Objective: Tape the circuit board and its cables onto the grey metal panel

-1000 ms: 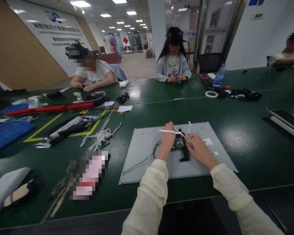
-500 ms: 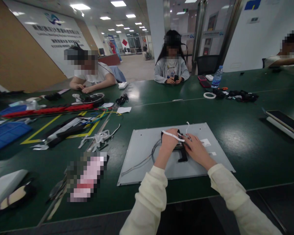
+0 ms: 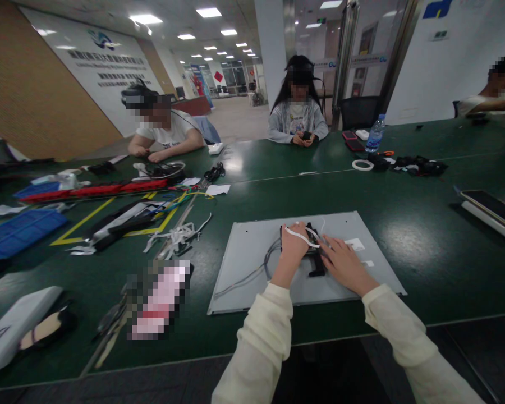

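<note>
My left hand (image 3: 295, 240) is closed on the upper left part of a black frame-like part (image 3: 317, 266), its fingertips hidden. A white strip (image 3: 299, 235) curves across the back of that hand towards my right hand. My right hand (image 3: 343, 261) reaches in from the right, fingers bent and close together, its tips at the strip's end on the black part. Thin grey cables (image 3: 244, 287) loop out from the part to the left. Everything rests on a light grey panel (image 3: 278, 293), where two white labels (image 3: 355, 244) lie right of my hand.
Left of the panel lie a tangle of white strips (image 3: 179, 238), a blurred pink item (image 3: 164, 300) and a blue basket (image 3: 21, 233). A tape roll (image 3: 362, 165), a bottle (image 3: 375, 134) and black cables (image 3: 421, 166) sit farther back. People sit across the green table (image 3: 261, 196).
The whole view has shifted slightly, with things appearing a little farther right. Both hands stay at the black part; my right fingers have moved only slightly.
</note>
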{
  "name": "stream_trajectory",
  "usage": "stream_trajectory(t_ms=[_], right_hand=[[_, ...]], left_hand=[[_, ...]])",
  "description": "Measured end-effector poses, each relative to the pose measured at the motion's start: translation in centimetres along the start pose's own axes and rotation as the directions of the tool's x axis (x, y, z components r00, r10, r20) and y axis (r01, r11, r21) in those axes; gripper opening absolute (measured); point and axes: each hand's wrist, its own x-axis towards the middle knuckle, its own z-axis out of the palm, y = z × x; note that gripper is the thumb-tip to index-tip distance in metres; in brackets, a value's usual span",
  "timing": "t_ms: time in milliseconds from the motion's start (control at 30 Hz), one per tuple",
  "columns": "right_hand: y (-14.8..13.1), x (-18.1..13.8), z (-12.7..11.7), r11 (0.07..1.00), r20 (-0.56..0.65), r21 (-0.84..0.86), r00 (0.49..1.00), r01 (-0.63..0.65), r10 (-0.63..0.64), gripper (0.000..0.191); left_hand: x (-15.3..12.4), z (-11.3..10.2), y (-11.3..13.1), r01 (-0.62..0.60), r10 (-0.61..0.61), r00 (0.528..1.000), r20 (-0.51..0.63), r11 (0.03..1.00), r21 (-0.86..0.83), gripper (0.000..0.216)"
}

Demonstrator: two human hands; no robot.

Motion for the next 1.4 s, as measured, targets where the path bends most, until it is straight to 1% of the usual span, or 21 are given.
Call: stream_trajectory(t_ms=[133,333,400,467,500,533,567,633,667,700,733,767,800,867,967,1033,1133,1200,1267,1400], right_hand=[[0.3,-0.8,0.0,1.0,-0.001,-0.003,1.0,-0.025,0.025,0.044],[0.6,-2.1,0.3,0.998,-0.048,0.023,0.997,-0.053,0.055,0.041],[0.6,-2.1,0.1,0.995,-0.07,0.083,0.995,-0.059,0.065,0.039],[0.6,-2.1,-0.3,0.976,-0.124,0.204,0.987,-0.077,0.104,0.036],[0.6,-2.0,-0.6,0.954,-0.16,0.285,0.976,-0.097,0.147,0.034],[0.7,-2.0,-0.9,0.917,-0.191,0.378,0.958,-0.128,0.212,0.032],[0.7,-2.1,-1.3,0.861,-0.202,0.481,0.934,-0.166,0.294,0.03],[0.7,-2.2,-1.9,0.696,-0.163,0.683,0.883,-0.222,0.441,0.029],[0.7,-2.2,-2.2,0.604,-0.125,0.765,0.868,-0.224,0.48,0.029],[0.7,-2.3,-2.4,0.522,-0.087,0.826,0.867,-0.212,0.491,0.03],[0.6,-2.3,-2.6,0.458,-0.056,0.868,0.878,-0.192,0.475,0.032],[0.4,-2.2,-2.7,0.414,-0.033,0.894,0.897,-0.171,0.442,0.033],[0.3,-2.1,-2.8,0.385,-0.012,0.91,0.917,-0.155,0.399,0.033],[-0.2,-1.9,-2.9,0.354,0.027,0.924,0.948,-0.145,0.319,0.032],[-1.0,-1.5,-2.9,0.349,0.053,0.926,0.965,-0.143,0.256,0.032],[-1.4,-1.3,-2.9,0.375,0.072,0.912,0.967,-0.164,0.246,0.033],[-1.8,-1.1,-2.7,0.442,0.098,0.873,0.963,-0.205,0.252,0.036],[-1.9,-1.1,-2.5,0.491,0.095,0.843,0.959,-0.219,0.266,0.037],[-1.9,-1.0,-2.3,0.553,0.082,0.8,0.955,-0.233,0.284,0.037],[-1.9,-0.9,-1.8,0.685,0.052,0.668,0.936,-0.291,0.348,0.038]], left_hand=[[-0.2,0.2,0.1,0.017,-0.017,1.0,-0.012,1.0,-0.002,0.018],[-0.4,0.3,0.2,0.056,-0.057,0.997,-0.046,0.998,-0.036,0.023],[-0.5,0.1,0.3,0.057,-0.061,0.996,-0.058,0.997,-0.057,0.024],[-0.5,-0.4,0.3,0.052,-0.057,0.996,-0.068,0.996,-0.078,0.024],[-0.6,-0.7,0.3,0.05,-0.056,0.996,-0.072,0.995,-0.083,0.025],[-0.7,-1.0,0.3,0.049,-0.056,0.995,-0.077,0.994,-0.094,0.026],[-0.9,-1.4,0.3,0.047,-0.058,0.994,-0.09,0.991,-0.122,0.028],[-1.5,-2.2,0.5,0.029,-0.065,0.988,-0.138,0.968,-0.249,0.032],[-2.0,-2.6,0.7,0.013,-0.074,0.983,-0.166,0.94,-0.341,0.032],[-2.5,-3.1,1.0,-0.006,-0.085,0.978,-0.189,0.9,-0.436,0.032],[-3.2,-3.5,1.3,-0.024,-0.095,0.975,-0.202,0.855,-0.518,0.031],[-3.9,-4.0,1.6,-0.034,-0.101,0.974,-0.201,0.817,-0.576,0.029],[-4.6,-4.4,2.0,-0.042,-0.095,0.977,-0.189,0.79,-0.611,0.028],[-5.9,-5.1,2.6,-0.063,-0.044,0.987,-0.153,0.773,-0.631,0.024],[-7.3,-5.2,3.1,-0.045,0.023,0.999,-0.043,0.771,-0.635,0.028],[-7.7,-4.9,2.9,-0.001,0.013,1.0,0.013,0.755,-0.656,0.029],[-7.9,-4.0,2.4,0.033,-0.04,0.999,0.005,0.733,-0.68,0.024],[-7.9,-3.3,2.2,0.057,-0.079,0.997,-0.001,0.732,-0.679,0.022],[-7.9,-2.7,2.2,0.087,-0.115,0.993,0.0,0.75,-0.655,0.02],[-8.2,-1.5,2.4,0.136,-0.177,0.984,-0.021,0.821,-0.555,0.013]])
